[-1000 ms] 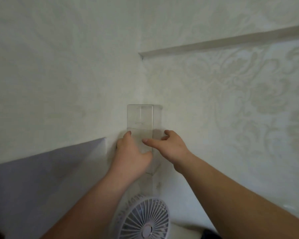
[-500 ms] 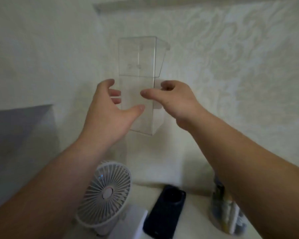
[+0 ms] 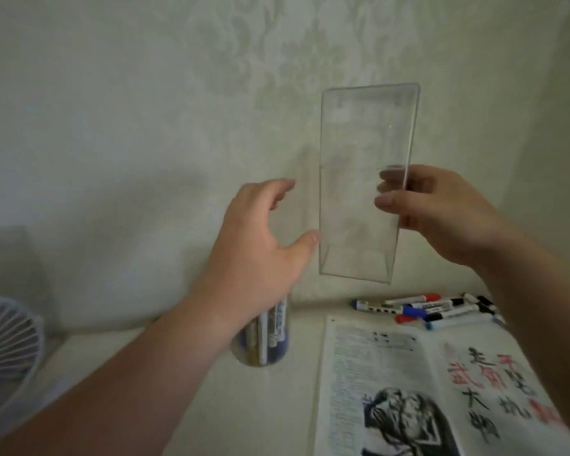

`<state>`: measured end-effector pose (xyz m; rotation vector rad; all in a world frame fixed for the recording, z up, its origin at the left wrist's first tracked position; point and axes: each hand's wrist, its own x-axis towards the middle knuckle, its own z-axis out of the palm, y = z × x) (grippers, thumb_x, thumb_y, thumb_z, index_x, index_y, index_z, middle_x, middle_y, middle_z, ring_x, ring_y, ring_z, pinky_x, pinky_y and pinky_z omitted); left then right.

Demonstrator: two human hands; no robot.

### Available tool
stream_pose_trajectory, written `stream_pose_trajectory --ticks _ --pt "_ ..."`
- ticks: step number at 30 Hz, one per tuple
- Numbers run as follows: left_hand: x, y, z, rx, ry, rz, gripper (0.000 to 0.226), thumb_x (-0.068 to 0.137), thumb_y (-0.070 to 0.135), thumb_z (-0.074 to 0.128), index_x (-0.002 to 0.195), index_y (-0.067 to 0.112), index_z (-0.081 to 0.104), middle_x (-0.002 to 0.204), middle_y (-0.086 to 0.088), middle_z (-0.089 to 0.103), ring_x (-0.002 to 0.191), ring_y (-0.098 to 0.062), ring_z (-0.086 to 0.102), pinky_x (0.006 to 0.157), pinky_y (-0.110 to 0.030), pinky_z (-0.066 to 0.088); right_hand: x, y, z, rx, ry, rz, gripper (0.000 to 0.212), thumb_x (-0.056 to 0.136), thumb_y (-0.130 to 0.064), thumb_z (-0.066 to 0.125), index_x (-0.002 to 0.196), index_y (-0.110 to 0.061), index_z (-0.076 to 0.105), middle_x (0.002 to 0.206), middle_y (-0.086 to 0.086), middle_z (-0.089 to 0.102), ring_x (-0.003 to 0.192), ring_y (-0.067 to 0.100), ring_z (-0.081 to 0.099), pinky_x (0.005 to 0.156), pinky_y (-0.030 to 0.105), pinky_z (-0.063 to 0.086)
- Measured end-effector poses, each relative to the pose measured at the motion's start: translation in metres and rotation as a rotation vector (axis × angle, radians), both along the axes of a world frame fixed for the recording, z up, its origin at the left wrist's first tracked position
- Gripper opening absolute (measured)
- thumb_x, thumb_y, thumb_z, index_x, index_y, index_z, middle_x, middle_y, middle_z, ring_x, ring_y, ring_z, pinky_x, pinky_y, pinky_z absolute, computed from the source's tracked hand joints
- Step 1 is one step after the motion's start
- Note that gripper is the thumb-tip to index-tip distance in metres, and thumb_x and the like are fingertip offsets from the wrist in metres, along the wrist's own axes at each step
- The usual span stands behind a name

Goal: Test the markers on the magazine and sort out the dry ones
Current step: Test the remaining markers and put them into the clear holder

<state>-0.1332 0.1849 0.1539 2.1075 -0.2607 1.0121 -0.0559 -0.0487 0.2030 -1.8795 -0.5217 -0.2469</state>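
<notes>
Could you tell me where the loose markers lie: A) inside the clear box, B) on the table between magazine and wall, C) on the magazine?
B: the capped loose markers cluster on the white table beyond the open printed magazine, by the wall; the rectangular clear plastic box is empty.

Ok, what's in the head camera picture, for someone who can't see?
The right hand holds a tall clear plastic box before a pale wall; the open left hand is beside it. Below lie loose markers and a scribbled-on open magazine.

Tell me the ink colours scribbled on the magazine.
Black and red, on the magazine; head view.
</notes>
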Motion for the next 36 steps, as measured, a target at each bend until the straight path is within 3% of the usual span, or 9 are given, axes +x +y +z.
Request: stream_pose_trajectory --ticks 3,8,10,14,18,22,26,32,36 --pt "0.007 0.012 -0.045 -0.098 0.09 0.166 0.084 0.072 0.047 0.085 0.141 0.03 0.041 0.133 0.016 0.039 0.128 -0.007 0.043 0.109 -0.032 0.04 0.007 -0.023 -0.046 -0.105 0.075 0.022 0.073 0.056 -0.04 0.088 0.123 -0.024 0.062 0.117 -0.004 0.068 0.104 0.012 0.068 0.081 0.025 0.053" --pt "0.014 0.022 -0.088 -0.276 0.389 0.114 0.126 0.058 0.043 0.095 0.153 0.041 0.013 0.154 0.009 0.034 0.135 -0.012 0.043 0.11 -0.032 0.037 0.029 -0.014 -0.1 -0.184 0.214 0.089 0.051 0.066 -0.038 0.091 0.109 -0.039 0.064 0.122 0.007 0.069 0.104 0.022 0.07 0.093 0.037 0.058" --pt "0.014 0.021 -0.089 -0.336 0.4 0.09 0.131 0.06 0.037 0.096 0.154 0.045 0.005 0.154 0.01 0.037 0.132 -0.01 0.044 0.107 -0.032 0.036 0.034 0.0 -0.111 -0.152 0.262 0.136 0.05 0.071 -0.025 0.09 0.112 -0.034 0.062 0.119 0.008 0.069 0.096 0.026 0.07 0.082 0.031 0.06" --pt "0.014 0.032 -0.094 -0.359 0.406 0.094 0.13 0.06 0.035 0.096 0.152 0.049 0.005 0.149 0.014 0.044 0.127 -0.007 0.05 0.111 -0.04 0.043 0.046 0.027 -0.127 -0.055 0.318 0.236 0.062 0.064 -0.012 0.092 0.116 -0.026 0.062 0.125 0.014 0.065 0.094 0.032 0.064 0.077 0.037 0.054" --pt "0.006 0.062 -0.093 -0.355 0.387 0.148 0.128 0.06 0.034 0.096 0.156 0.038 0.011 0.146 0.014 0.046 0.128 -0.009 0.051 0.108 -0.034 0.042 0.053 0.056 -0.138 -0.095 0.342 0.337 0.066 0.066 -0.016 0.091 0.123 -0.026 0.06 0.126 0.014 0.066 0.114 0.042 0.061 0.103 0.049 0.051" --pt "-0.002 0.089 -0.092 -0.353 0.364 0.17 0.12 0.062 0.034 0.095 0.155 0.033 0.019 0.126 0.025 0.048 0.117 -0.005 0.053 0.095 -0.024 0.038 0.048 0.085 -0.14 -0.189 0.323 0.388 0.064 0.077 -0.011 0.086 0.133 -0.02 0.057 0.129 -0.002 0.063 0.099 0.025 0.069 0.09 0.025 0.055" --pt "-0.007 0.09 -0.09 -0.373 0.388 0.17 0.128 0.059 0.045 0.093 0.156 0.034 0.012 0.142 0.019 0.04 0.128 -0.004 0.046 0.101 -0.025 0.036 0.046 0.085 -0.141 -0.156 0.307 0.368 0.087 0.063 -0.022 0.09 0.141 -0.017 0.053 0.129 -0.007 0.063 0.105 0.031 0.066 0.102 0.039 0.052" --pt "-0.024 0.036 -0.057 -0.061 -0.083 0.081 0.101 0.068 0.063 0.08 0.149 0.03 0.029 0.148 0.018 0.033 0.137 0.007 0.032 0.102 -0.004 0.028 0.025 0.041 -0.129 -0.163 0.23 0.354 0.078 0.059 -0.034 0.09 0.13 -0.03 0.058 0.124 -0.015 0.066 0.11 0.021 0.066 0.098 0.036 0.055" --pt "0.001 -0.007 -0.035 -0.12 0.136 -0.258 0.087 0.073 0.055 0.079 0.145 0.046 0.031 0.146 0.025 0.042 0.136 0.003 0.04 0.111 -0.032 0.039 0.008 -0.003 -0.128 -0.125 0.227 0.325 0.074 0.063 -0.02 0.087 0.131 -0.031 0.057 0.124 -0.017 0.067 0.112 0.009 0.066 0.089 0.027 0.056"
